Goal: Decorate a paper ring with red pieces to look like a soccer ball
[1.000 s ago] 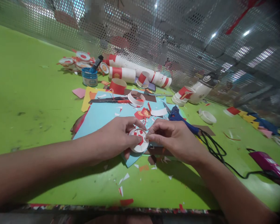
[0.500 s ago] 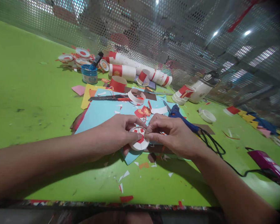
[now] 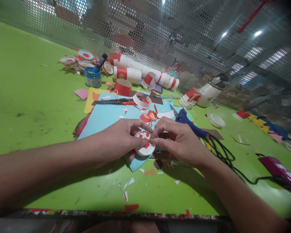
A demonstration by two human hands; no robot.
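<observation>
A round white disc (image 3: 147, 149) with red patches and thin dark lines is held over the blue paper (image 3: 106, 119). My left hand (image 3: 126, 137) grips it from the left, thumb on its face and fingers behind. At the disc's upper right edge, the thumb and forefinger of my right hand (image 3: 174, 139) are pinched together; whatever lies between them is too small to make out. Red paper scraps (image 3: 149, 116) and a white paper ring (image 3: 142, 100) lie beyond my hands. Just right of them rests a blue glue gun (image 3: 190, 124).
Stacked paper cups (image 3: 128, 75), a blue-lidded jar (image 3: 93, 77) and several decorated discs stand at the back. A white kettle-like container (image 3: 210, 92) is behind right. A black cord runs to a magenta device (image 3: 278, 170). Scraps dot the green table (image 3: 63, 191).
My right hand has shifted very slightly at the disc's edge. My left hand still holds the disc in nearly the same place.
</observation>
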